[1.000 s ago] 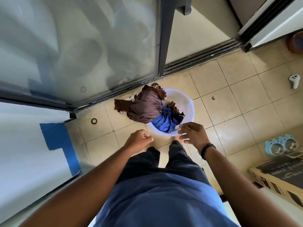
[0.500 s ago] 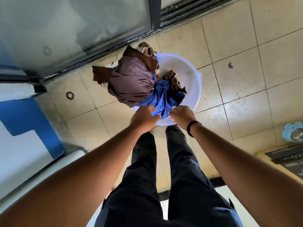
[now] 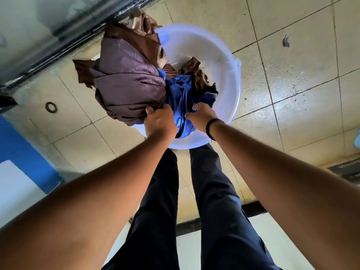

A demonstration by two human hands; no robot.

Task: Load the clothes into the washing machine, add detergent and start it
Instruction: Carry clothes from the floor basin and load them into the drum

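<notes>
Head view: the left hand has its fingers curled down into the heap of clothes, gripping where the purple-brown garment meets the blue garment, with the thumb lying against the purple-brown cloth. The right hand is just beside it, its fingers bent and clutching a fold of the blue garment; a black wristband circles that wrist. Both hands are at the near side of the white plastic basin, which stands on the tiled floor and holds the clothes. The purple-brown garment bulges high and hangs over the basin's left rim, a darker brown cloth is tucked behind it and trails onto the floor at the left, and another brown piece lies crumpled against the blue one inside the basin. The far right part of the basin's inner wall is bare. Both bare forearms reach down from the bottom corners, and the person's legs in dark trousers stand just behind the basin. On the floor to the left lies a small dark ring. A dark door track runs along the floor's upper left edge, and a blue and white surface fills the left side.
</notes>
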